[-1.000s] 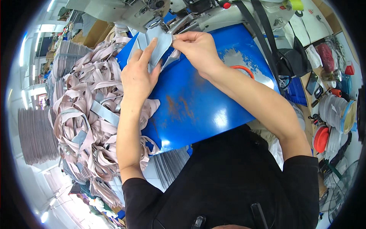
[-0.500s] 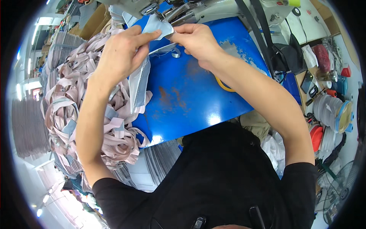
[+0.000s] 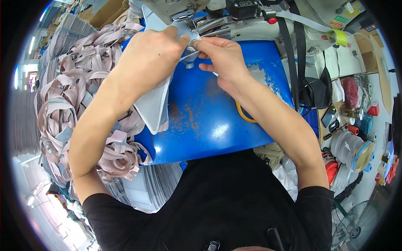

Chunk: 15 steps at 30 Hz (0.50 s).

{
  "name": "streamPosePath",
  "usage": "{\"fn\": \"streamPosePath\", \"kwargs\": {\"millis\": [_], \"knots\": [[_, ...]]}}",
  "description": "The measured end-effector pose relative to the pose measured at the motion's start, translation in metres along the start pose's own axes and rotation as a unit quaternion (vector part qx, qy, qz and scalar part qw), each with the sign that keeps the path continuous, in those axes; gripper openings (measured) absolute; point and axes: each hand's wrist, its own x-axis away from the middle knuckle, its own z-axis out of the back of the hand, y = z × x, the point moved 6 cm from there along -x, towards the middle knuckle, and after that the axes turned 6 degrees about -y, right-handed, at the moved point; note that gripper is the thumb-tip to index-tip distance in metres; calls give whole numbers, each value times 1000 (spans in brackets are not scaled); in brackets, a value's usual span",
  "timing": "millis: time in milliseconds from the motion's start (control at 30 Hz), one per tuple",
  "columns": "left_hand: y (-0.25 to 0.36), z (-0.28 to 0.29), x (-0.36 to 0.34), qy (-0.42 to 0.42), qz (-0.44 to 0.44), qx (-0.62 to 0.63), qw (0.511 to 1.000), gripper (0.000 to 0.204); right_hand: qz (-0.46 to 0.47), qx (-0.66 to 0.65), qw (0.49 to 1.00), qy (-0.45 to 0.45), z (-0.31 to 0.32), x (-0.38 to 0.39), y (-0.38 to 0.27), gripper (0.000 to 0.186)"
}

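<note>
My left hand (image 3: pixel 153 58) is closed on a light grey fabric piece (image 3: pixel 153 111) just under the sewing machine head (image 3: pixel 171 8), its fingertips beside the presser foot (image 3: pixel 184 16). The fabric hangs from under that hand down over the blue worktop (image 3: pixel 201 125), with a folded edge near the foot. My right hand (image 3: pixel 222 60) pinches this edge between thumb and forefinger, its other fingers loosely curled. A yellow loop (image 3: pixel 245 115), perhaps a handle, is partly hidden by my right forearm.
Tangled pale pink strips (image 3: pixel 67 113) and stacked grey pieces (image 3: pixel 25 121) crowd the left, with more stacks (image 3: pixel 150 188) below the worktop. Black straps (image 3: pixel 287 62) hang beside the machine. Spools (image 3: pixel 343 148), small tools and a fan (image 3: pixel 356 230) are at the right.
Since a second ago my left hand has turned over the fabric with fingers more curled, and the long panel has swung down below it. My right hand stays pinched near the foot.
</note>
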Motion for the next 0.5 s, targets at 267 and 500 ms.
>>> {"fn": "streamPosePath", "kwargs": {"millis": [267, 500], "knots": [[16, -8, -4, 25, 47, -23, 998, 27, 13, -25, 1000, -6, 2, -5, 4, 16], [26, -15, -9, 45, 89, -22, 995, 16, 12, -24, 1000, -3, 1, 1, -1, 14]]}}
